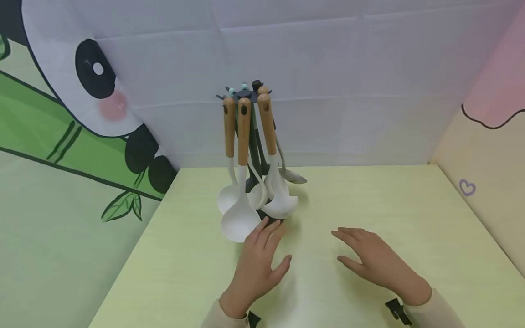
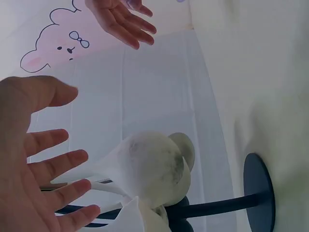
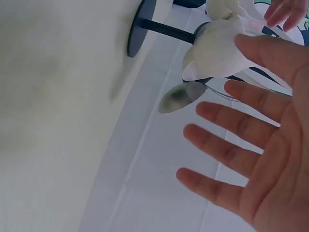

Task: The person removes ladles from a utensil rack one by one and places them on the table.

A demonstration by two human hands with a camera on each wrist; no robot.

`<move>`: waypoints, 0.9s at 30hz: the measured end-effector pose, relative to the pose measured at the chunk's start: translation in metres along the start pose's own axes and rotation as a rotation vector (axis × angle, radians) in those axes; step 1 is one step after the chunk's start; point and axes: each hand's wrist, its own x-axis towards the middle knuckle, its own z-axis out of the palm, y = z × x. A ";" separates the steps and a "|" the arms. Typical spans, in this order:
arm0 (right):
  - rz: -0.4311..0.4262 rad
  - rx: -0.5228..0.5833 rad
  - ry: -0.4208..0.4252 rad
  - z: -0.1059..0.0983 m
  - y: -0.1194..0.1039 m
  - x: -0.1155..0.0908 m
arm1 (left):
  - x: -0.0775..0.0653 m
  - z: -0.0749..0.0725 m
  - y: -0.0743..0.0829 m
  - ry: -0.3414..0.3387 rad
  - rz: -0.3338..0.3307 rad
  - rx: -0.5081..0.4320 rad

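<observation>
Left grip [image 1: 258, 266]: fingers spread, holding nothing, near the front white ladle [image 1: 239, 224], contact unclear; right grip [image 1: 375, 257]: likewise spread, empty, well apart; utensil rack [image 2: 259, 186]: upright on desk [image 1: 369, 196]; utensils apparently light, stiff, smooth, prone to swing; best held by wooden handles [image 1: 244, 134], rack by dark post [image 2: 217, 208].

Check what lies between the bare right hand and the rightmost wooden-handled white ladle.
In the head view, only bare, pale yellow tabletop lies between the right hand and that white ladle.
</observation>
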 end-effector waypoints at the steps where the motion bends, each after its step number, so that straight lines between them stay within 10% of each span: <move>1: -0.012 0.006 0.009 -0.002 0.002 0.004 | 0.004 -0.003 -0.002 0.039 0.005 -0.031; 9: 0.062 0.237 0.055 -0.004 0.022 0.038 | 0.037 -0.032 -0.035 0.352 0.027 -0.214; 13: 0.082 0.360 0.089 -0.003 0.031 0.057 | 0.053 -0.045 -0.060 0.419 -0.063 -0.253; 22: 0.113 0.518 0.165 -0.008 0.031 0.109 | 0.098 -0.075 -0.075 0.315 -0.440 -0.486; 27: 0.119 0.591 0.228 -0.032 0.007 0.136 | 0.118 -0.062 -0.100 0.228 -0.587 -0.622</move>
